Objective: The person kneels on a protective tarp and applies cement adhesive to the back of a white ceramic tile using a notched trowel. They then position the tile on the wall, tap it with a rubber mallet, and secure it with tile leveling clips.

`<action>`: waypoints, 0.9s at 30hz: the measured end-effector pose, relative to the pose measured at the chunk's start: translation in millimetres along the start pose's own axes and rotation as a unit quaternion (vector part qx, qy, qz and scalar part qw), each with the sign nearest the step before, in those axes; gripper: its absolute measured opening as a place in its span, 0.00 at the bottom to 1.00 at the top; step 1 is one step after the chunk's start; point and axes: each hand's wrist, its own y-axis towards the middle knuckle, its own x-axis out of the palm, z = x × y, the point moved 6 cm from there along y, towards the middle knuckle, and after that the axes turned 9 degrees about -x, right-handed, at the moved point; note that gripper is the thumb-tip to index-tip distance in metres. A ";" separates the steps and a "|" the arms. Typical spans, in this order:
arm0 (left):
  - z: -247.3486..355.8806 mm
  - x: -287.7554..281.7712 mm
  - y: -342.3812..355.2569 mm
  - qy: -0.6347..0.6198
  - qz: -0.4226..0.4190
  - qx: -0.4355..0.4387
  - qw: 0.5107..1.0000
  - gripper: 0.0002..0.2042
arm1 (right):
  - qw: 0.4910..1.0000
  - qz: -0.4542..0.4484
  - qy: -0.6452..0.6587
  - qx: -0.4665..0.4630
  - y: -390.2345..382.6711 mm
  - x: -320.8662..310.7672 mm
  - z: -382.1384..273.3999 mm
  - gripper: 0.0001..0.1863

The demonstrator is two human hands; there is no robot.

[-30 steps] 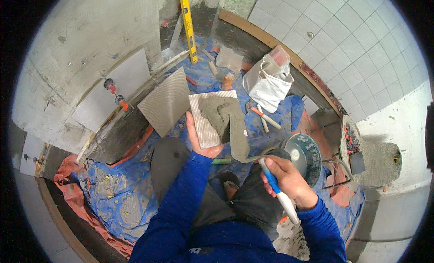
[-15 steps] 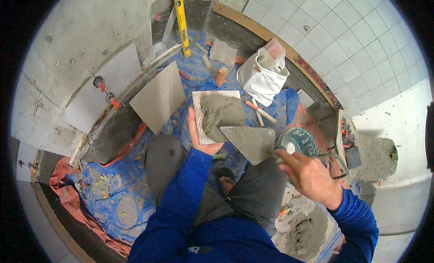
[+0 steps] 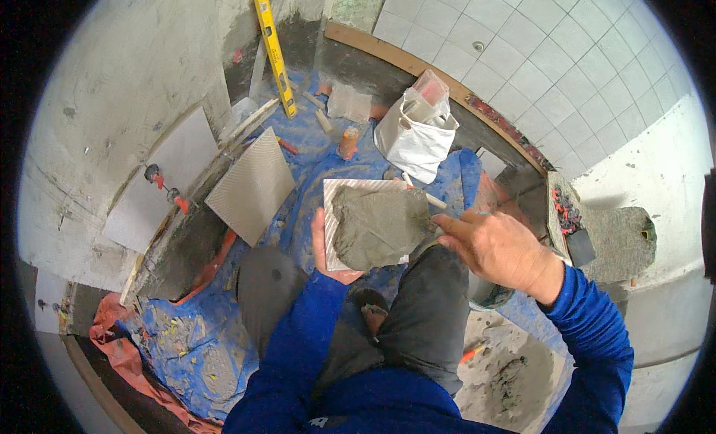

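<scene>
My left hand (image 3: 327,255) supports a square tile (image 3: 330,189) with striped ridges, held level in front of me. Gray mortar (image 3: 356,224) covers most of its top. My right hand (image 3: 492,251) is closed on the trowel's handle, which is mostly hidden by my fingers; the mortar-coated trowel blade (image 3: 401,224) lies across the mortar on the tile. Under my right hand and beside my knee is a dark bucket (image 3: 486,292), partly hidden.
A ribbed-backed tile (image 3: 250,186) leans at left. A yellow level (image 3: 274,50) stands behind. A white sack (image 3: 414,139) and tools (image 3: 436,201) lie on blue sheeting (image 3: 186,344). At lower right is a mortar-smeared board (image 3: 522,374). Tiled wall (image 3: 552,54) at upper right.
The trowel blade has swung from the tile's lower right up onto its mortar, and my right hand has risen with it. The tile sits slightly lower in the view.
</scene>
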 end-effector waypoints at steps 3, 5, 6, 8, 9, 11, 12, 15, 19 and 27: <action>4.8 10.4 0.8 -0.025 -0.056 -0.012 0.998 0.40 | 0.999 -0.017 -0.048 0.006 -6.1 -15.1 2.1 0.17; 4.9 23.5 -0.6 -0.011 -0.151 -0.024 0.988 0.40 | 0.999 -0.022 -0.041 0.014 -9.7 -19.0 6.2 0.16; 3.6 23.9 -0.7 -0.012 -0.152 -0.028 0.988 0.40 | 0.999 0.004 -0.035 -0.002 -10.6 -22.2 6.4 0.16; 2.4 19.7 0.8 -0.007 -0.122 -0.020 0.992 0.40 | 0.999 -0.030 0.003 0.024 -10.6 -14.5 16.1 0.16; 2.7 20.1 0.3 -0.033 -0.138 -0.010 0.990 0.40 | 0.999 -0.022 0.026 0.021 -9.7 -12.3 18.4 0.16; 5.5 11.0 1.1 -0.075 -0.093 0.024 0.993 0.40 | 0.993 -0.043 0.104 0.044 -10.1 -4.3 24.8 0.16; 6.4 8.2 1.5 -0.073 -0.083 0.028 0.994 0.40 | 0.984 -0.077 0.138 0.077 -12.6 2.0 28.3 0.16; 11.3 0.1 1.4 -0.042 -0.033 0.042 0.998 0.41 | 0.983 -0.090 0.143 0.068 -24.2 -0.5 23.7 0.16; 8.7 1.6 -0.5 0.011 -0.018 0.009 1.000 0.42 | 0.997 -0.038 0.034 0.054 -39.4 -14.7 18.5 0.16; -10.2 10.6 -2.6 -0.068 -0.034 -0.084 0.994 0.45 | 0.991 -0.116 0.028 0.058 -23.7 4.5 34.5 0.18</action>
